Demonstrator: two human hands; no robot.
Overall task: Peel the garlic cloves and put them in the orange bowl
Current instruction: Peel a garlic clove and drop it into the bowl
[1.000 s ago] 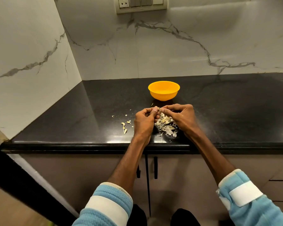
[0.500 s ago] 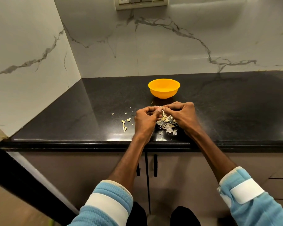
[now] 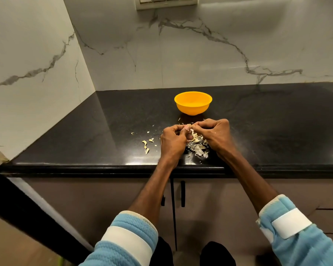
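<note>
The orange bowl (image 3: 193, 103) stands on the black counter, just beyond my hands. My left hand (image 3: 172, 140) and my right hand (image 3: 213, 134) meet fingertip to fingertip over a pile of garlic skins (image 3: 197, 147). Between the fingertips shows a small pale garlic clove (image 3: 189, 129), pinched from both sides and mostly hidden by the fingers. The inside of the bowl is hard to see from here.
Loose bits of skin (image 3: 146, 146) lie scattered left of my left hand. The black counter (image 3: 277, 131) runs into a marble-walled corner at the left, and its front edge (image 3: 104, 167) sits just below my wrists. A switch panel (image 3: 165, 1) is on the wall above.
Both hands stay together over the skin pile, with small finger movements on the clove. The view has shifted slightly; the bowl has not moved.
</note>
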